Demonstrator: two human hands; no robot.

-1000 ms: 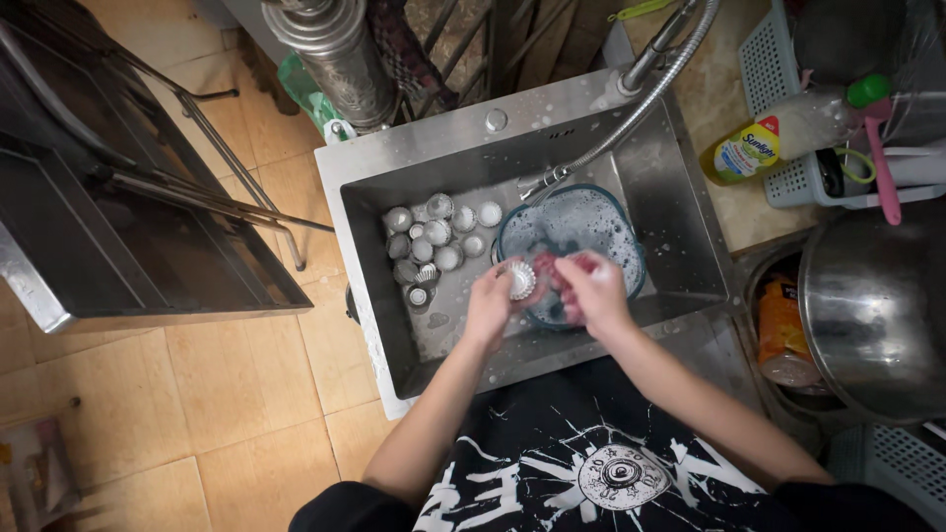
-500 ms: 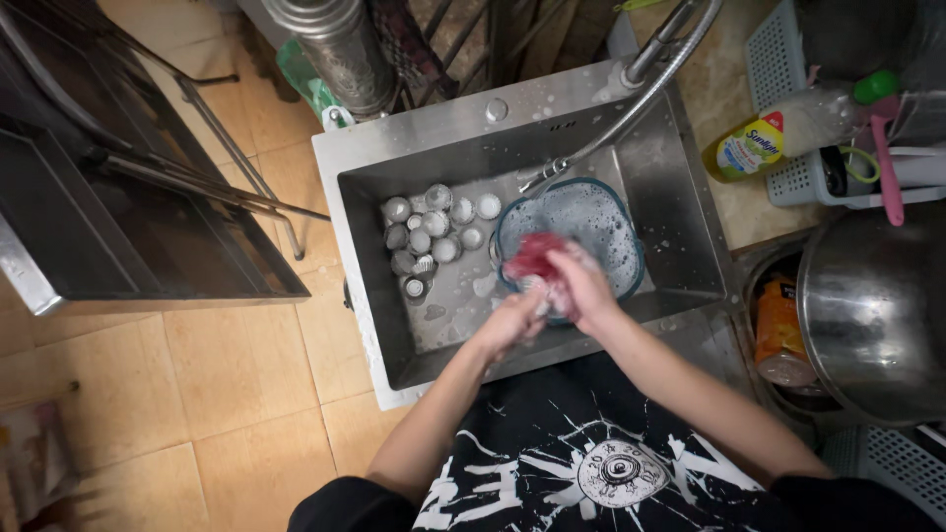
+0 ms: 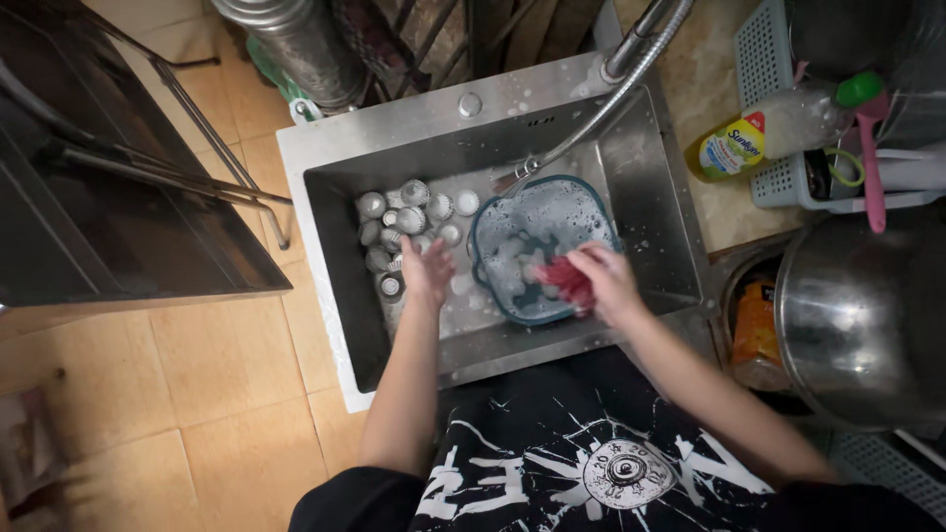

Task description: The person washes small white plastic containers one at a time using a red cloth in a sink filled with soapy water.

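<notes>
I look down into a steel sink [image 3: 325,187]. Several small metal cups [image 3: 399,225] lie piled on its left side. My left hand [image 3: 428,268] reaches down among them, fingers spread on the cups at the pile's right edge; whether it holds one I cannot tell. A blue-rimmed basin [image 3: 537,241] full of soapy water sits in the middle. My right hand [image 3: 606,281] is at the basin's near right rim, shut on a red scrub sponge [image 3: 564,279].
A flexible faucet hose [image 3: 616,94] arcs over the sink. To the right, a yellow dish-soap bottle [image 3: 764,138] lies in a white basket [image 3: 778,177], beside a large steel pot [image 3: 857,315]. A dark metal rack [image 3: 108,197] stands on the tiled floor at left.
Both hands were together over the basin, scrubbing a small cup. Now my left hand has moved left to the cup pile, and my right hand stays at the basin with the sponge.
</notes>
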